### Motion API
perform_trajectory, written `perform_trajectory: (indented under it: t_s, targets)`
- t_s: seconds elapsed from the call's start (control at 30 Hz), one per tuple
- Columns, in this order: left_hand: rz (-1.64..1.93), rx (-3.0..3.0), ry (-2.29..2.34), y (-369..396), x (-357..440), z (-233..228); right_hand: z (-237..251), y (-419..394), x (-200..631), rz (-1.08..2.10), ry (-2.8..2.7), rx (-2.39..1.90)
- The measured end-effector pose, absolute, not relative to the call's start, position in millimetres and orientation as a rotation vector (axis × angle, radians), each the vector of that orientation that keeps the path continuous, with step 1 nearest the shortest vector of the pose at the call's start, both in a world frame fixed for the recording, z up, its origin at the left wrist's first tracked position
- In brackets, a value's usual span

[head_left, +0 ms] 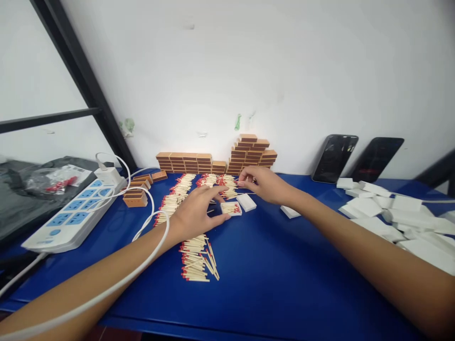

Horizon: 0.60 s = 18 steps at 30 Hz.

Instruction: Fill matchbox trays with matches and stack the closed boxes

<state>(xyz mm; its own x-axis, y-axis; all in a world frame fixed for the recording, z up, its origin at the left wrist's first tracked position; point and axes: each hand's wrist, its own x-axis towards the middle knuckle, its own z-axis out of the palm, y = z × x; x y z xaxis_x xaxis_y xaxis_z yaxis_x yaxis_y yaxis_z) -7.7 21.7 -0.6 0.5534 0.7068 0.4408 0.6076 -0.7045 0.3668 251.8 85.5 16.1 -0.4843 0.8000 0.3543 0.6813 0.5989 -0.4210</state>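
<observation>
Head view, me talking it through with a workmate at the bench.

— What step are you on?

— Filling, I'd say. My left hand (197,210) rests half open on the table (284,274), thumb and fingertips touching the near-left edge of the tray (231,208), which already has matches lying in it, red heads showing. It steadies the tray but does not grip it.

— And the other hand?

— My right hand (261,183) is further back, fingers curled down onto the far end of the match rows (199,187). It looks like a pinch on a few sticks, but I can't tell whether any are actually held.

— So where's the tray against your hands?

— Between them: touching the left, just in front of and below the right. A white sleeve (246,202) lies just beside it on the right.

— What does the next bit need?

— As I judge it, a small bunch carried across, heads all one way, laid flat without spilling. The loose pile (195,258) near my left wrist is close enough to knock.
</observation>
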Motion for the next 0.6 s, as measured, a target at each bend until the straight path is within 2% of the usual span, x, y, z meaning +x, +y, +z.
perform_trajectory:
  t_s: [0.33,0.6]
  targets:
    - [1.03,2.624,1.064,17.0,-4.0,-8.5,15.9,35.2,258.0,0.434,-2.193,-1.131]
    - [0.973,2.613,1.121,7.2,0.1,-4.2,9.9,20.4,253.0,0.262,-2.273,-1.02]
